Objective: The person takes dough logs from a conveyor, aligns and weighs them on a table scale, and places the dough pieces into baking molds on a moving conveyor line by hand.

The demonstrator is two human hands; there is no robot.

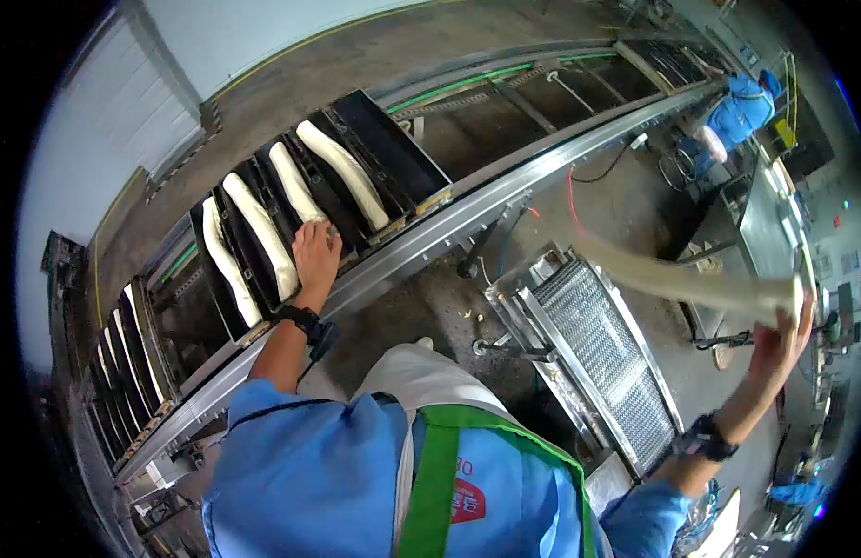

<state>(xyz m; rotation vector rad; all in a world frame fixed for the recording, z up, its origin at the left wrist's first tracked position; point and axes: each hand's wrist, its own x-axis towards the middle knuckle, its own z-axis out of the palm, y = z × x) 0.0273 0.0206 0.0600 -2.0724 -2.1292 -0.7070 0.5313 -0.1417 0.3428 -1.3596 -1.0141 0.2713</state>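
My right hand (777,346) grasps one end of a long, pale, cream-coloured dough strip (681,279); the rest stretches through the air to the left of those fingers, blurred, above a silver ribbed metal conveyor belt (602,358). My left hand (316,259) has its fingers bent over the near end of a curved, cream dough piece (295,181) in a black channelled metal tray (386,137); I cannot tell whether they pinch it or merely rest there. I judge that a soft length like this could stretch or sag from one end, so a broad, light hold and a smooth arm seem wise. On the left, I would use flat fingertips, pressing gently to keep that end inside its channel without denting it or brushing the cream dough roll (261,234) just left of my fingers.
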